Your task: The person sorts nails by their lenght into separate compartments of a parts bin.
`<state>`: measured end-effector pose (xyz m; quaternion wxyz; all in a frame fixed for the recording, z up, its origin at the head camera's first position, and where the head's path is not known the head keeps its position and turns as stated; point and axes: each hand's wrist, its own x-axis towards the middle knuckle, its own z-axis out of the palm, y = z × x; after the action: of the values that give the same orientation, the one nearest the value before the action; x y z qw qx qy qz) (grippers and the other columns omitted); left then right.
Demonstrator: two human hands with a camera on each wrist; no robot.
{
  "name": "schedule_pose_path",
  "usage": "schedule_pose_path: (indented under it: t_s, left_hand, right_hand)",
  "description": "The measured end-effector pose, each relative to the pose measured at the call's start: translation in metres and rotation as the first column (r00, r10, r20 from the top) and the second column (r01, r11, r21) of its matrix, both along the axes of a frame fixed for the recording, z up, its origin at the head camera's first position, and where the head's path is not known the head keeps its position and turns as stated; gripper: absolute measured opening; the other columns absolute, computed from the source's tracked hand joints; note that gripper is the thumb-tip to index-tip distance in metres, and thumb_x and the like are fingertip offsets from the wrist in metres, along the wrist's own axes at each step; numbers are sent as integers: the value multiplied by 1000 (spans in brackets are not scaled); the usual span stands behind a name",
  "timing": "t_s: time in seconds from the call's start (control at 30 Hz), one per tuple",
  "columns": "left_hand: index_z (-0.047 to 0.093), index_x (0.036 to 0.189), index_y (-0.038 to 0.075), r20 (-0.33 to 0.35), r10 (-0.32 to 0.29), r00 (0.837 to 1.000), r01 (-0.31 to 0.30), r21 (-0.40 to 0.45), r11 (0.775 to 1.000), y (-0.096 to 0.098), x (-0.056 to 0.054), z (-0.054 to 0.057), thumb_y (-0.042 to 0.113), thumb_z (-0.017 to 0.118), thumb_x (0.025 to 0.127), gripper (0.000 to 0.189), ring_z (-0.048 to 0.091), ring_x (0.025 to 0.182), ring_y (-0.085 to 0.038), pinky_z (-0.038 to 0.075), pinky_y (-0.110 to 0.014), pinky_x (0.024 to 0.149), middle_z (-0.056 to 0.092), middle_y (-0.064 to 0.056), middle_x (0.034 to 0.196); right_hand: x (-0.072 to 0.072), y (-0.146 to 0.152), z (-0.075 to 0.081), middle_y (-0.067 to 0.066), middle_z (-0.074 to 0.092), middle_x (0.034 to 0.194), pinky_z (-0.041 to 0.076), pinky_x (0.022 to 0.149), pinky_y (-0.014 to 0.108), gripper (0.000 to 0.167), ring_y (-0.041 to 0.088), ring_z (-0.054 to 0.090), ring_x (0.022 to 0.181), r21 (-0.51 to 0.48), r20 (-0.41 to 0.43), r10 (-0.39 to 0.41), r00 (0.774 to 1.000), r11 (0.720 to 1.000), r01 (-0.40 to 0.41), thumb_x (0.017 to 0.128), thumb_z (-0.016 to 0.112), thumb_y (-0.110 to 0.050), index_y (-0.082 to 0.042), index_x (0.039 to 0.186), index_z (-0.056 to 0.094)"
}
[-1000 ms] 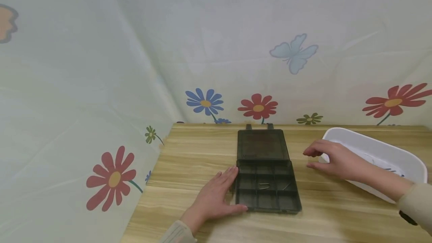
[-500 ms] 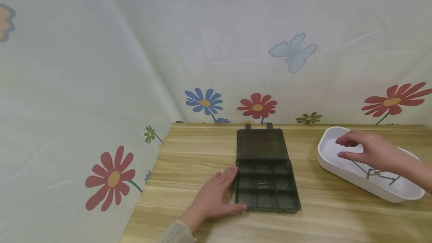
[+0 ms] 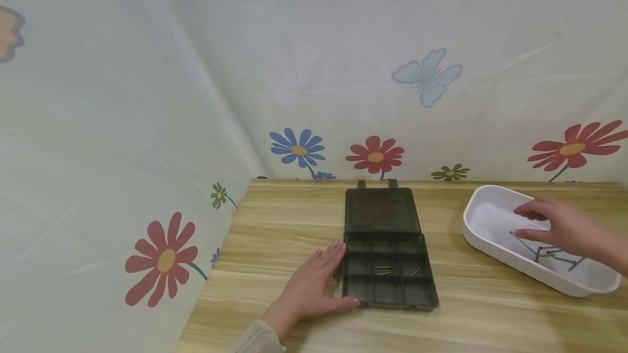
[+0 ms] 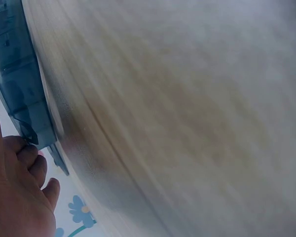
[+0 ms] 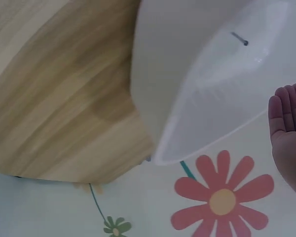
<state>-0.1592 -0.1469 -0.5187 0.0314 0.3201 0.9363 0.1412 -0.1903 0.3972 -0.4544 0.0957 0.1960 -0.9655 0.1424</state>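
Note:
A dark see-through compartment box [image 3: 387,290] lies on the table with its lid [image 3: 381,210] folded back. Two short metal pins [image 3: 383,270] lie in its middle compartment, and one thin metal piece [image 3: 416,271] in the compartment to the right. My left hand [image 3: 309,290] rests against the box's left side, fingertips at the edge and thumb at the near left corner. Over the white tray [image 3: 515,269] hovers my right hand [image 3: 564,227], thumb and fingers apart with nothing between them. Below it lie several thin metal screws or nails [image 3: 549,252]; the hand partly hides them.
The wooden table [image 3: 289,206] reaches back to a pale curtain [image 3: 333,70] printed with flowers and a butterfly. Bare wood separates the box from the tray. Another fold of the curtain runs along the table's left edge.
My right hand has moved right, from beside the tray's left end to over the metal pieces, and come down a little. The left hand and the box have stayed put.

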Motion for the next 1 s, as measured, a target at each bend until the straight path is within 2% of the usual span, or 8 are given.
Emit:
schedule_pose_path:
  t_s: [0.1, 0.33, 0.43, 0.53, 0.67, 0.77, 0.87, 1.0]
  left_hand:
    - [26, 171, 13, -1, -1, 1000, 1, 2, 1000, 0, 0, 1, 86, 58, 89, 114, 25, 162, -14, 24, -42, 133, 27, -1, 177]
    - [25, 171, 13, -31, -11, 999, 10, -6, 1000, -1, 0, -1, 87, 56, 89, 115, 26, 162, -15, 25, -41, 133, 27, -1, 177]
    - [25, 171, 12, -32, -14, 999, 13, -6, 1000, -1, 0, -2, 88, 55, 89, 115, 25, 162, -14, 25, -41, 133, 27, -1, 177]
    - [26, 171, 13, -19, -10, 1000, 10, -5, 1000, -2, 0, -2, 88, 55, 89, 115, 23, 162, -12, 24, -41, 133, 26, 0, 177]
    - [25, 171, 14, -8, -7, 1000, 7, -10, 1000, -2, 0, -1, 88, 55, 89, 115, 23, 162, -11, 24, -41, 133, 25, 1, 177]
    - [24, 172, 14, -7, -5, 1000, 5, -12, 1000, -1, 0, -1, 88, 54, 89, 115, 22, 162, -11, 24, -41, 133, 25, 2, 177]
    - [24, 172, 14, -10, -3, 1000, 3, -12, 1000, -2, 0, -1, 88, 54, 89, 115, 23, 162, -11, 24, -41, 133, 25, 2, 177]
    - [25, 171, 14, -5, -3, 1000, 3, -10, 1000, -1, 0, -1, 87, 56, 89, 115, 23, 162, -12, 24, -41, 133, 25, 2, 177]
  right_hand:
    - [0, 5, -7, 4, 74, 101, 62, 71, 31, 48, 15, 66, 85, 9, 26, -9, 1000, 1000, 9, 74, 99, -29, -1, 108, 78]
    - [-1, 13, -18, 10, 73, 104, 64, 78, 41, 51, 27, 70, 92, 37, 152, -46, 987, 998, 41, 81, 94, -33, 3, 113, 76]
    - [-2, 15, -22, 11, 72, 105, 64, 79, 41, 53, 28, 70, 93, 42, 176, -59, 983, 998, 52, 81, 94, -34, 4, 113, 75]
    - [-3, 17, -28, 9, 70, 102, 63, 77, 39, 52, 22, 69, 89, 45, 153, -47, 987, 998, 40, 78, 96, -33, 3, 109, 76]
    - [-2, 20, -37, 0, 68, 95, 60, 71, 33, 46, 3, 61, 81, 47, 39, -9, 999, 999, 8, 70, 100, -29, -2, 100, 77]
    - [-3, 22, -43, -2, 67, 93, 58, 69, 30, 44, -3, 56, 80, 37, -9, 8, 1000, 999, -7, 67, 101, -25, -2, 97, 78]
    - [-4, 23, -47, 0, 68, 93, 57, 70, 30, 44, -1, 56, 80, 31, -4, 10, 1000, 999, -10, 67, 101, -23, -1, 97, 77]
    - [-7, 25, -50, 4, 70, 96, 59, 74, 34, 45, 5, 60, 84, 33, 77, -18, 997, 999, 15, 71, 99, -27, 0, 100, 78]
